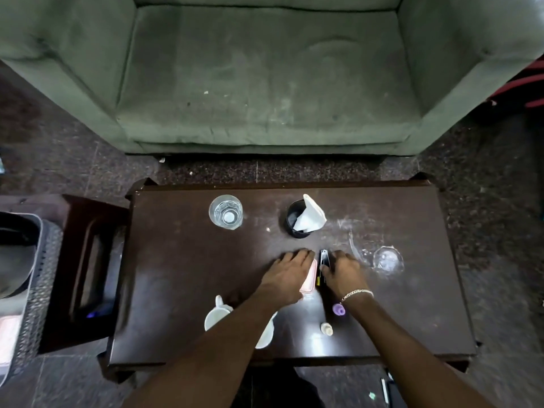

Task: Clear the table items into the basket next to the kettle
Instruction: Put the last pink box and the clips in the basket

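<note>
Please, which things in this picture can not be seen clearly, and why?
- Pink item, head view: mostly covered by the left hand; what it is cannot be told.
- Black tool: partly under the right hand; grip unclear.
- White cups: crossed by the left forearm.
- Basket: cut off by the left edge; contents unclear.
- Kettle: cannot be identified with certainty.
- Two small bottles: too small for labels.

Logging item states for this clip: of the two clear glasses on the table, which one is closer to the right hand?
The clear glass at the table's right side, just beyond the right hand. The other glass stands at the far edge, left of the black cup.
</note>
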`<move>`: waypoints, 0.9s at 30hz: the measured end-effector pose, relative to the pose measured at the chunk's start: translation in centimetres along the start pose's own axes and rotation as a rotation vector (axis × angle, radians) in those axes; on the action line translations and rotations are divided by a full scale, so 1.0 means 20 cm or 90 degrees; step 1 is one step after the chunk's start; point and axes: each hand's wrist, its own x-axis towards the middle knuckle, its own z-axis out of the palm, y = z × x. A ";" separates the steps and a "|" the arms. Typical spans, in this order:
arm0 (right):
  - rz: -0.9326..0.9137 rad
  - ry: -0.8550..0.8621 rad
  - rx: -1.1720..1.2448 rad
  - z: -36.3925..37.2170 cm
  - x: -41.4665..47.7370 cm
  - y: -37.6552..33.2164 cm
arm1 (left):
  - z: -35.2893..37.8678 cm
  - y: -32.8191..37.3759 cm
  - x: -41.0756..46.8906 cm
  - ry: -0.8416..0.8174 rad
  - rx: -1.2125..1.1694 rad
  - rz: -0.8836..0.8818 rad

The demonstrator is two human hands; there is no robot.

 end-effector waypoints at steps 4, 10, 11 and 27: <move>0.040 0.002 0.010 0.05 0.03 -0.02 | 0.01 -0.04 0.01 0.003 0.018 0.015; 0.072 -0.003 -0.033 0.11 0.06 -0.04 | -0.01 -0.15 -0.01 0.028 -0.028 0.020; 0.071 -0.002 -0.032 0.11 0.06 -0.04 | -0.02 -0.17 -0.02 0.034 -0.038 0.020; -0.022 -0.003 0.150 0.21 -0.25 -0.75 | -0.22 -0.76 -0.75 0.150 -0.109 -0.041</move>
